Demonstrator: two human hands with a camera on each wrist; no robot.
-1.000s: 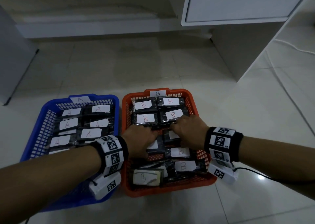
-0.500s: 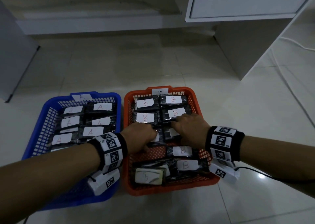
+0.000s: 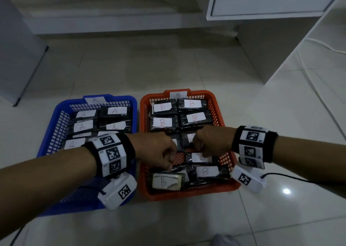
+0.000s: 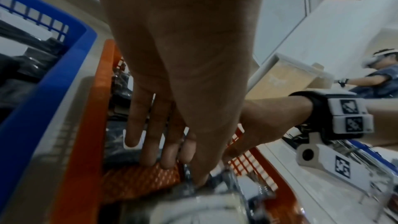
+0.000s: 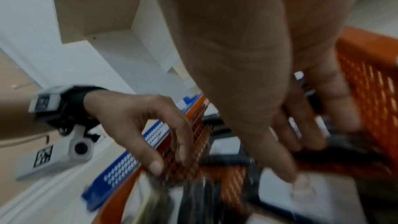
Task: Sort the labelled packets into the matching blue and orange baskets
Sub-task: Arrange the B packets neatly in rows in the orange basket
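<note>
The blue basket [image 3: 56,118] on the left holds black packets labelled A [image 3: 115,111]. The orange basket [image 3: 187,195] beside it holds black packets labelled B [image 3: 162,122]. Both my hands are down inside the middle of the orange basket. In the left wrist view my left hand [image 3: 159,152] lays its fingers [image 4: 148,151] on a black packet and sets its thumb on a nearer one. In the right wrist view my right hand [image 3: 209,141] has its thumb [image 5: 299,181] on a white label and its fingers on dark packets beyond. Neither hand lifts a packet.
Both baskets sit on a pale tiled floor. A white cabinet [image 3: 262,2] stands at the back right, with a white cable [image 3: 318,47] on the floor beside it. A grey panel [image 3: 15,58] stands at the left. Another person [image 4: 376,81] is far off.
Both hands have drawn back toward me, from the middle row of B packets to the gap in front of it. The fingers now point more steeply down.
</note>
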